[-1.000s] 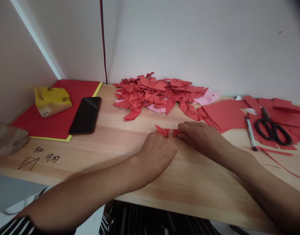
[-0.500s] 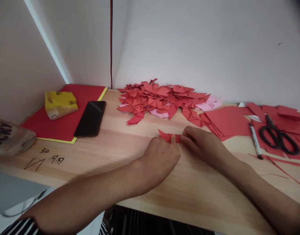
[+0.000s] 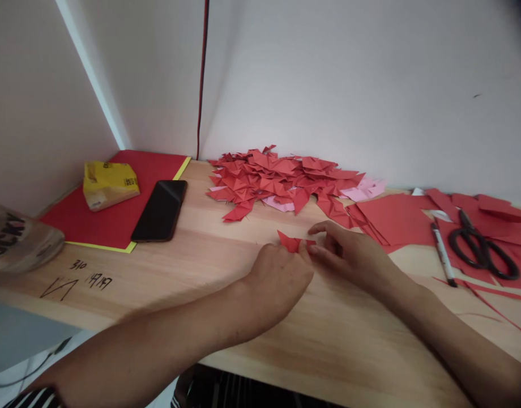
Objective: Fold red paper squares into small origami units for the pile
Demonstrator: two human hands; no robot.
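Note:
A small piece of folded red paper (image 3: 289,242) lies on the wooden table in front of me, one pointed corner sticking up at its left end. My left hand (image 3: 281,280) is closed over its near edge, fingers curled and pressing it down. At the paper's right end is my right hand (image 3: 349,249), with the forefinger lifted away from the thumb. The thumb is by the paper's edge; whether it touches is hard to see. Behind both hands rises a heap of folded red paper pieces (image 3: 277,175), with some pink paper (image 3: 366,189) among them.
Flat red sheets (image 3: 400,218), black-handled scissors (image 3: 483,249) and a marker pen (image 3: 443,255) lie on the right, near thin paper strips (image 3: 494,290). To the left are a phone (image 3: 159,211), a yellow packet (image 3: 110,184) on red card (image 3: 94,226), and a bottle (image 3: 25,238).
My right forefinger has lifted off the folded paper, opening away from the thumb. My left hand stays pressed on the paper. The view has shifted slightly.

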